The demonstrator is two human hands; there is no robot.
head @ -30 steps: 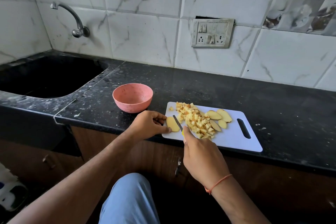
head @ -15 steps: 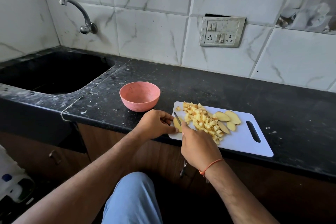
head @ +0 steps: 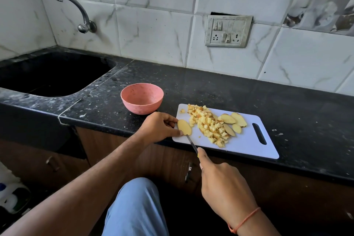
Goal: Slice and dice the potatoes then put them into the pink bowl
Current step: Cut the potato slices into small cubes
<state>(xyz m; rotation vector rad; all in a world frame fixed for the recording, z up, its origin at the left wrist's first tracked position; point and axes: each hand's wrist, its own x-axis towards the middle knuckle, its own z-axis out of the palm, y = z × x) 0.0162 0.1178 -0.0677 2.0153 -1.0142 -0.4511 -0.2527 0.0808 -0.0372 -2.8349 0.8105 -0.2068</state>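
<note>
A smooth white plastic rectangular cutting board [head: 247,145] lies on the speckled, polished black stone counter [head: 220,90]. Just left of the board sits a matt pink plastic round bowl [head: 142,98]. Behind it, glossy marbled white wall tiles [head: 153,34] carry a dull curved metal tap [head: 80,13].

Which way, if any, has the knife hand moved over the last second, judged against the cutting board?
Yes. The right hand has drawn back toward the person, off the cutting board; only the knife tip reaches the potato slice.

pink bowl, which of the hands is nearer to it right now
Left. The left hand sits just in front of the pink bowl, holding a potato slice. The right hand is off the counter's front edge, gripping the knife.
</note>
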